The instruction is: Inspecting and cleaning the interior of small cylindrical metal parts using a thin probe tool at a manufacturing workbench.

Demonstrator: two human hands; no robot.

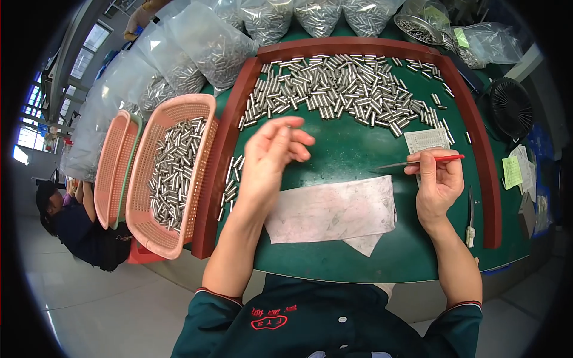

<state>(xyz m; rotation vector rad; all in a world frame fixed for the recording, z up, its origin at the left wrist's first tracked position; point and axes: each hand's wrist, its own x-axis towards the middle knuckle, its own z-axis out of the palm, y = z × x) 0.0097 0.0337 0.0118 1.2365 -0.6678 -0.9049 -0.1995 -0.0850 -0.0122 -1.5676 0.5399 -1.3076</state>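
My left hand point(270, 149) is raised over the table, left of its middle, with curled fingers and the thumb against the index finger. A small dark end shows at the pinch, too little to name. In my right hand point(440, 186) is a thin tool with a red handle point(449, 157) and a long, narrow metal tip pointing left. A stained white cloth point(334, 210) lies flat between my forearms. Beyond my hands, many short metal pins point(340, 86) are spread in a loose heap on the green tabletop point(340, 149). A printed paper slip point(427, 140) lies just behind my right hand.
A red-brown raised frame point(358, 45) borders the work area. Left of it stand a pink basket point(206, 113) of pins and another pink basket point(110, 173). Bags of pins point(265, 21) line the back. At right are a black fan point(510, 107) and a knife-like tool point(471, 221). A person point(83, 221) sits far left.
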